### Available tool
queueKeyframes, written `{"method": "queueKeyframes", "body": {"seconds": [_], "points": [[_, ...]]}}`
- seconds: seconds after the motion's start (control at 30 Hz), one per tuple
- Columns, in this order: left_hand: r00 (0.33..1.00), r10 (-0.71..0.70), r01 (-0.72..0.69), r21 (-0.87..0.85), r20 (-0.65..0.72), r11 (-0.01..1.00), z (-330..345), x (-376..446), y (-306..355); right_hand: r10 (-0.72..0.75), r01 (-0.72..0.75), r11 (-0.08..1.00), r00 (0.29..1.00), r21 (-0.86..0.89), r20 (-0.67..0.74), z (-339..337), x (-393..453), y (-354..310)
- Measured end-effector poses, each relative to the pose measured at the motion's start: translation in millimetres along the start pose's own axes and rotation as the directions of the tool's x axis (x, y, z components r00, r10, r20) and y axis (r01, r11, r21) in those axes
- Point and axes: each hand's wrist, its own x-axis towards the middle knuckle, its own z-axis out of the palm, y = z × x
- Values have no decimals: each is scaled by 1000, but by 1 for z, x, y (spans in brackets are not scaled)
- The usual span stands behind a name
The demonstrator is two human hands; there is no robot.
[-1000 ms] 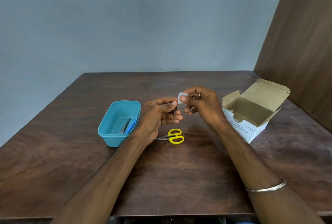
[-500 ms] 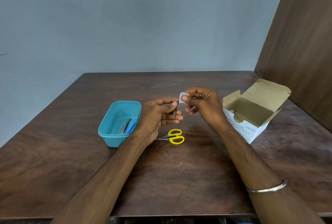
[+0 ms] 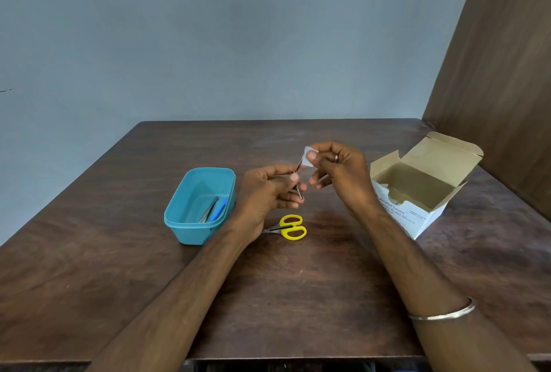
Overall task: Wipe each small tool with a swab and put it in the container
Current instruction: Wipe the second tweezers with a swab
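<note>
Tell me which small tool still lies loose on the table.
The yellow-handled scissors, beside the left hand's wrist. The tweezers are held in that hand; two other tools sit inside the blue container.

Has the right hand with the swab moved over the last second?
Yes. The right hand with the swab has risen slightly, away from the yellow scissors, which lie unmoved.
</note>
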Motion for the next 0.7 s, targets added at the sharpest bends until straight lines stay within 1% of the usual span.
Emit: {"method": "queueKeyframes", "body": {"seconds": [0.1, 0.23, 0.3, 0.37, 0.47, 0.7], "points": [[998, 22, -24, -26, -65, 999, -1, 1, 0, 49, -50, 999, 998, 10, 29, -3, 0, -1], [990, 87, -90, -31, -111, 995, -2, 2, 0, 173, -170, 985, 965, -34, 196, -7, -1, 1], [986, 109, -112, -14, -126, 994, -3, 2, -1, 210, -200, 978, 942, -68, 262, -5, -1, 4], [985, 117, -121, -19, -130, 992, -4, 3, -2, 226, -213, 974, 936, -80, 271, -4, -1, 5], [985, 125, -127, -8, -115, 992, -4, 3, -2, 205, -190, 978, 945, -85, 253, -3, -1, 5], [972, 215, -204, 118, -91, 972, -4, 2, -1, 186, -155, 978, 953, -142, 237, -2, 0, 7]]}}
